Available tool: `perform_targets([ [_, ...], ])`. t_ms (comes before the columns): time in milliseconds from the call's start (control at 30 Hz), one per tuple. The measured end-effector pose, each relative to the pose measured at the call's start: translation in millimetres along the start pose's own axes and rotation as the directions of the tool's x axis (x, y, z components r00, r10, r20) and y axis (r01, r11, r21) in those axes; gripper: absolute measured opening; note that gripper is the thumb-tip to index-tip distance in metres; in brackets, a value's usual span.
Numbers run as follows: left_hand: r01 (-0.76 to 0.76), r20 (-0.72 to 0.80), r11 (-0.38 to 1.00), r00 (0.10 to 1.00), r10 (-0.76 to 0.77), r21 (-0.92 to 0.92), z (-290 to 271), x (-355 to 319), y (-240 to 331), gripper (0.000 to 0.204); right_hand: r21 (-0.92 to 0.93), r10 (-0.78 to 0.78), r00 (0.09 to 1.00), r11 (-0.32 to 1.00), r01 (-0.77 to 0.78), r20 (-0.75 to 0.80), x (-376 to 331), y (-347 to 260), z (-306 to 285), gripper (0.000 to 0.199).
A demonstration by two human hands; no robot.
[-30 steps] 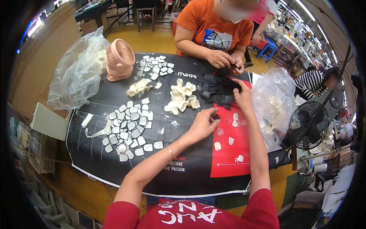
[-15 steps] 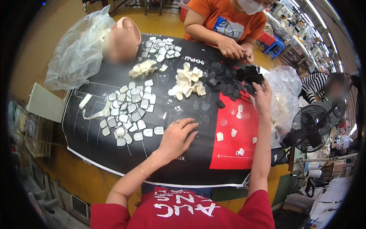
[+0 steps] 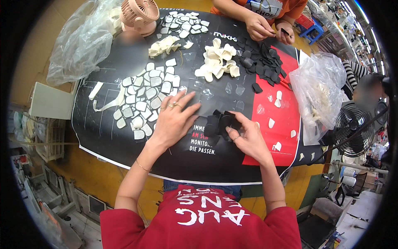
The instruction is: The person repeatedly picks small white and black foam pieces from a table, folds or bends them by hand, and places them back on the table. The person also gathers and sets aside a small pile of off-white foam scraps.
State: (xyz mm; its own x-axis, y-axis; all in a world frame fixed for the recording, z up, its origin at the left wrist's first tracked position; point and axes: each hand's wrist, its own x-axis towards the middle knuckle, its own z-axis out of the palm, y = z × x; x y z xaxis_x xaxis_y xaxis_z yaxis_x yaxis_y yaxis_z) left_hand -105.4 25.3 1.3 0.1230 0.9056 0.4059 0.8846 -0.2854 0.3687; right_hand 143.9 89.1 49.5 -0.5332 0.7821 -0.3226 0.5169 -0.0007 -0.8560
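My right hand (image 3: 244, 139) grips a small stack of black flat pieces (image 3: 222, 121) just above the table's black and red cover (image 3: 207, 157). My left hand (image 3: 174, 120) lies flat with fingers spread on the cover, right beside rows of pale grey-white pieces (image 3: 145, 99). A heap of cream curled pieces (image 3: 217, 60) and a pile of black pieces (image 3: 263, 64) lie farther back. Several clear and white bits (image 3: 273, 122) sit on the red area.
Across the table another person's hands (image 3: 265, 28) work on a black piece. A pink desk fan (image 3: 139, 14) and a clear plastic bag (image 3: 81, 41) stand back left. A second bag (image 3: 317, 91) and a black fan (image 3: 352, 133) are at the right edge.
My right hand came back from the far black pile with a stack of black pieces. My left hand moved left and flattened next to the grey-white rows.
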Motion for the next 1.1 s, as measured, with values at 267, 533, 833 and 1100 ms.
perform_targets([
  [267,0.138,-0.016,0.985,0.99,-0.137,0.104,-19,-11,-39,0.024,-0.29,-0.163,0.96,0.952,0.093,-0.228,-12,-8,-7,0.045],
  [533,0.069,-0.105,0.979,0.993,-0.049,0.192,-35,-10,-77,0.018,-0.455,-0.308,0.879,0.882,0.121,-0.364,-24,6,-7,0.033],
  [833,-0.027,-0.357,0.968,0.927,0.119,0.251,-38,-11,-52,0.018,-0.405,-0.286,0.817,0.912,0.071,-0.501,-31,20,-6,0.024],
  [1100,0.043,-0.022,0.923,0.998,-0.056,-0.382,17,35,50,0.035,-0.432,-0.308,0.846,0.896,0.104,-0.436,-45,25,9,0.036],
])
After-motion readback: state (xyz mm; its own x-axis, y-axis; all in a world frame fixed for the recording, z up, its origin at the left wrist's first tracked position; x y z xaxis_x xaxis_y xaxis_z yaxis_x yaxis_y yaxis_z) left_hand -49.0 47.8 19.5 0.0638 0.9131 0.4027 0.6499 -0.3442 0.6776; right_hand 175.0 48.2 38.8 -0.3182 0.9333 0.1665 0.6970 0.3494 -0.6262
